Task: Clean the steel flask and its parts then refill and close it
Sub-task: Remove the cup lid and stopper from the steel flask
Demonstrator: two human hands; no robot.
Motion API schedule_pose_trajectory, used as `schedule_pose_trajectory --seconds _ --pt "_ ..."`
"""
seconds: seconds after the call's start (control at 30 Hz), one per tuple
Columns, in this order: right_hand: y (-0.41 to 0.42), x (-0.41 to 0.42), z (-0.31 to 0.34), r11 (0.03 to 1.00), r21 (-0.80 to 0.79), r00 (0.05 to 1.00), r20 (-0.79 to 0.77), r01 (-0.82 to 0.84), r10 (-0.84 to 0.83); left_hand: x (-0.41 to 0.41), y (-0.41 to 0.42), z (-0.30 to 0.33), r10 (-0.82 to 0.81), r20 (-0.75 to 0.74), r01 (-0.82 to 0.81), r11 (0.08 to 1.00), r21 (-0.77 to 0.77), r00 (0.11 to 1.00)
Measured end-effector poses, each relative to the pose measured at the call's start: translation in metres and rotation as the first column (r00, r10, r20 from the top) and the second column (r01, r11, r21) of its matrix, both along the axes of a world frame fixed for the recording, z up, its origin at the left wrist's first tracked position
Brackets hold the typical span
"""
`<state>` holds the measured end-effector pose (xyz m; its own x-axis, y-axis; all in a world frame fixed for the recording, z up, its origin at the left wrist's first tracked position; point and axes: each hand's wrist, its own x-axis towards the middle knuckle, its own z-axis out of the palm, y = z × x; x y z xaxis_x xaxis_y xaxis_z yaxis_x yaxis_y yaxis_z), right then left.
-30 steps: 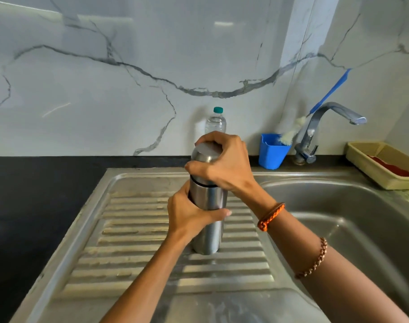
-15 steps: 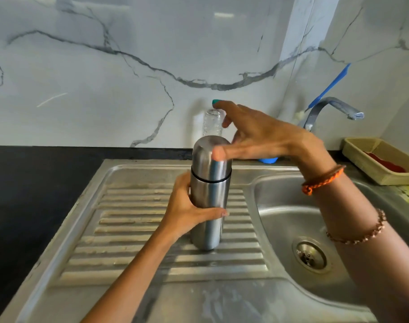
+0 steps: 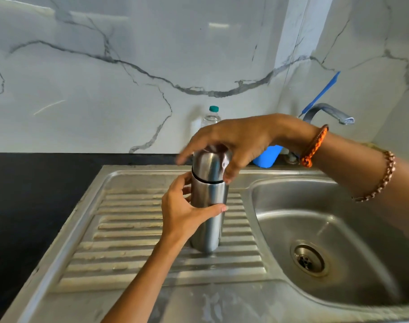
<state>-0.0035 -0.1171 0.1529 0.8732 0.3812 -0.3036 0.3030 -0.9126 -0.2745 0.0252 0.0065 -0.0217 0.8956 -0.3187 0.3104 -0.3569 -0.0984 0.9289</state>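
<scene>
Right hand (image 3: 240, 138) dropped onto cap (image 3: 208, 165); left hand (image 3: 185, 210) grips one flask (image 3: 208, 220).

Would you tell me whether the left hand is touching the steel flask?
Touching: the head view shows the left hand wrapped around the steel flask, thumb across its front.

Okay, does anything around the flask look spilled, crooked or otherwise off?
Nothing stands out. The steel flask stands upright on the ribbed drainboard, its cap on straight. The left hand grips the body and the right hand arches over the cap. No spill shows.
</scene>
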Motion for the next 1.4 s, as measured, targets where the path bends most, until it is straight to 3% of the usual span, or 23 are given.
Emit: schedule_pose_trajectory --seconds 0.07,0.17,0.23,0.3,0.43,0.5,0.57,0.63,0.7,0.77,0.87,0.97,1.03,1.13,1.23,1.33,1.4 --pt "0.0 -0.007 0.005 0.99 0.043 0.99 0.002 0.137 -0.138 0.0 0.0 0.002 -0.003 0.01 0.003 1.0 0.018 1.0" --pt "0.015 -0.012 0.008 0.892 -0.237 0.921 0.164 0.386 -0.355 0.002 0.0 0.002 -0.009 0.007 0.008 0.999 0.053 1.0" --pt "0.027 -0.014 -0.004 0.835 -0.431 0.923 0.323 0.342 -0.211 0.003 -0.001 0.002 -0.007 0.02 0.006 0.998 0.057 1.0" --pt "0.03 -0.011 -0.013 0.818 -0.514 0.906 0.423 0.259 -0.021 0.003 -0.001 0.001 0.001 0.022 -0.002 0.998 0.058 1.0" --pt "0.012 -0.001 0.001 0.924 -0.368 0.984 0.172 0.103 -0.041 0.002 -0.002 0.0 0.003 -0.016 -0.002 0.999 0.049 1.0" --pt "0.003 -0.001 0.008 0.956 -0.288 0.993 0.119 0.058 -0.024 0.002 -0.003 0.0 -0.01 -0.02 0.01 0.999 0.043 1.0" --pt "-0.007 -0.002 0.015 0.99 -0.094 0.994 0.0 0.108 -0.108 0.003 -0.002 -0.001 -0.026 -0.023 0.027 0.999 0.046 0.999" --pt "-0.002 -0.005 0.019 0.957 0.021 0.955 -0.069 0.291 -0.289 0.004 -0.003 -0.001 -0.032 -0.019 0.033 0.998 0.058 0.999" --pt "0.01 -0.004 0.018 0.877 -0.106 0.883 0.042 0.469 -0.467 0.004 -0.003 0.001 -0.027 -0.021 0.028 0.997 0.073 0.999" --pt "0.024 -0.002 0.005 0.829 -0.245 0.863 0.187 0.503 -0.469 0.003 -0.003 0.003 -0.021 -0.026 0.023 0.997 0.075 0.999" --pt "0.03 0.005 -0.008 0.814 -0.353 0.879 0.304 0.462 -0.367 0.004 -0.003 0.005 -0.022 -0.032 0.025 0.996 0.083 0.999" --pt "0.023 0.01 -0.001 0.857 -0.321 0.913 0.209 0.403 -0.351 0.006 -0.002 0.004 -0.025 -0.023 0.027 0.994 0.103 0.999" --pt "0.019 0.011 0.006 0.894 -0.36 0.963 0.146 0.266 -0.227 0.007 -0.001 0.004 -0.03 -0.011 0.031 0.992 0.124 0.999" --pt "0.015 0.01 0.018 0.901 -0.432 0.993 0.074 -0.05 0.091 0.008 -0.002 0.004 -0.022 -0.019 0.024 0.991 0.134 1.0" --pt "0.008 0.012 0.025 0.908 -0.346 0.954 0.098 -0.235 0.284 0.008 -0.001 0.004 -0.024 -0.027 0.028 0.99 0.136 0.999" --pt "-0.01 0.011 0.031 0.948 -0.209 0.932 0.223 -0.241 0.286 0.008 -0.001 0.003 -0.029 -0.022 0.032 0.99 0.137 0.999" --pt "-0.026 0.004 0.035 0.982 -0.025 0.931 0.315 -0.185 0.183 0.009 0.0 0.002 -0.036 -0.022 0.039 0.99 0.138 0.999"
